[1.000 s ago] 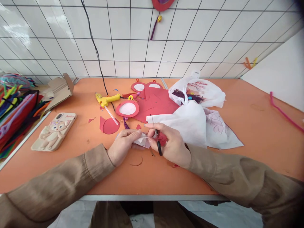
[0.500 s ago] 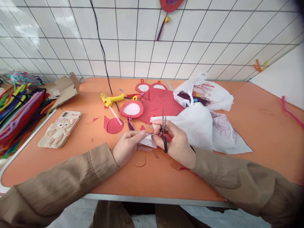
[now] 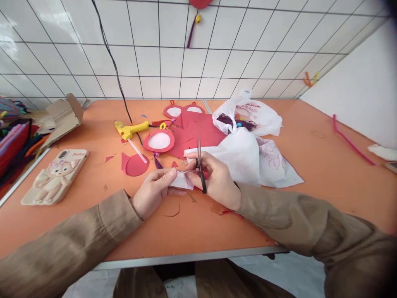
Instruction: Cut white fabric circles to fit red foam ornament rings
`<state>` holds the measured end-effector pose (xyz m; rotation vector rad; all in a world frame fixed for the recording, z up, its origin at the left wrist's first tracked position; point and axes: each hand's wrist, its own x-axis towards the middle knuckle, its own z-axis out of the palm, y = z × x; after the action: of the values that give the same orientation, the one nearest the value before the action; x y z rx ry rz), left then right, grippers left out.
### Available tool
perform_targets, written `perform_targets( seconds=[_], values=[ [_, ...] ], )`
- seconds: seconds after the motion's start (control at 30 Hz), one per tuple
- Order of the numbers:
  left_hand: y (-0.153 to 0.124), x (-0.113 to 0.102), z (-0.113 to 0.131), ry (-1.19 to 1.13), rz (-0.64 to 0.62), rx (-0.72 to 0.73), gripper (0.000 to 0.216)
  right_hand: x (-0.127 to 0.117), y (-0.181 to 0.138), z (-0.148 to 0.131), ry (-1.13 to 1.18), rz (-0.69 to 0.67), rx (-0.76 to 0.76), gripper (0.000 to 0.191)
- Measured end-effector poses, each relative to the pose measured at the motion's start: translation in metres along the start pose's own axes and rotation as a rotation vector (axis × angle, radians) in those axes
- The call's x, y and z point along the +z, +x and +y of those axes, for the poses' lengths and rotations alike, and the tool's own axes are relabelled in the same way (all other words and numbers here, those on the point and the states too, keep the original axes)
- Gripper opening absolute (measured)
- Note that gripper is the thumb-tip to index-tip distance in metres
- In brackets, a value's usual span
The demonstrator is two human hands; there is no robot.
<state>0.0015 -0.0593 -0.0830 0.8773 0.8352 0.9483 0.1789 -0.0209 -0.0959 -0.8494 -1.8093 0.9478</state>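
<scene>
My left hand (image 3: 153, 190) is closed, thumb on top, on a small white piece of fabric or paper (image 3: 182, 181) with dark lines and a patterned upper edge. My right hand (image 3: 221, 182) holds a pair of scissors (image 3: 203, 182), black handle downward and the metal blades pointing up, away from the white piece. The thumb and fingertip of that hand also pinch the piece's right edge. Just beyond the hands lies a larger white sheet (image 3: 238, 159). A red ring with a white centre (image 3: 159, 141) and a purple tassel (image 3: 157, 161) rest past my left hand.
A yellow glue gun (image 3: 132, 130) with its cord lies at the back left, near a cut red sheet (image 3: 198, 128). A phone in a beige case (image 3: 56, 178) lies on the left. Behind the white sheet sits a plastic bag (image 3: 263, 118); a pink pipe cleaner (image 3: 353, 142) leans at right.
The view has swung to the right, so everything sits further left in the picture. Both hands keep nearly the same grip on the white piece and the scissors.
</scene>
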Motion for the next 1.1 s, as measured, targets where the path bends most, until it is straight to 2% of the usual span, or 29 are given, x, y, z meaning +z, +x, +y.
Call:
perform_targets(
  seconds=[0.1,0.33,0.57,0.73,0.9,1.1],
  values=[
    [-0.001,-0.003,-0.002,0.063,-0.027,0.029,0.041,0.0,-0.001,0.001,0.005,0.015,-0.032,0.036],
    [0.002,0.0,-0.006,0.118,0.046,0.055,0.03,0.0,-0.002,0.003,0.001,0.028,-0.084,0.035],
    [0.001,0.005,-0.002,0.154,0.122,0.042,0.035,0.001,-0.002,-0.004,0.015,0.012,-0.037,0.03],
    [0.001,0.006,-0.003,0.19,0.119,0.044,0.031,0.002,-0.003,-0.002,0.036,-0.005,-0.048,0.032],
    [0.001,0.01,-0.001,0.224,0.127,0.002,0.024,0.0,-0.004,-0.002,0.01,-0.09,-0.027,0.036],
    [0.0,0.011,0.001,0.276,0.091,-0.03,0.025,0.001,-0.004,-0.002,-0.038,-0.064,-0.055,0.03]
  ],
)
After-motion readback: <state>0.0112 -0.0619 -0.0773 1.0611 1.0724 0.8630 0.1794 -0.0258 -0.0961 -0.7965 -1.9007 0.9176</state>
